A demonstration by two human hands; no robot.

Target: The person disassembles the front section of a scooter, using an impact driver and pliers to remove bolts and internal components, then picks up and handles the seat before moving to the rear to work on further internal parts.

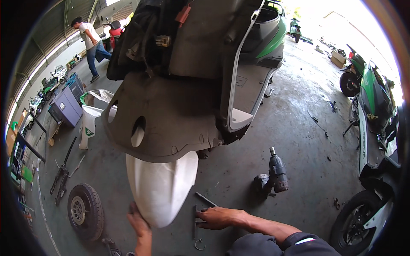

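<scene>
A white front fender (164, 187) hangs under the dark plastic front panel (179, 111) of a partly stripped scooter. My left hand (139, 219) rests against the fender's lower left side, fingers extended along its edge. To the right of the fender's tip, my right hand (213, 218) is closed, its fingers at a thin dark metal bar (195, 224) held upright in the view. What kind of tool the bar belongs to is unclear. A second slim rod (206, 199) shows just beyond these fingers, partly hidden by the hand.
A cordless impact wrench (276, 173) lies on the floor to the right. On the left are a loose wheel (85, 211), fork parts (63, 175) and grey bins (66, 106). A green-and-black scooter (376, 102) stands at right; a person (89, 45) walks far left.
</scene>
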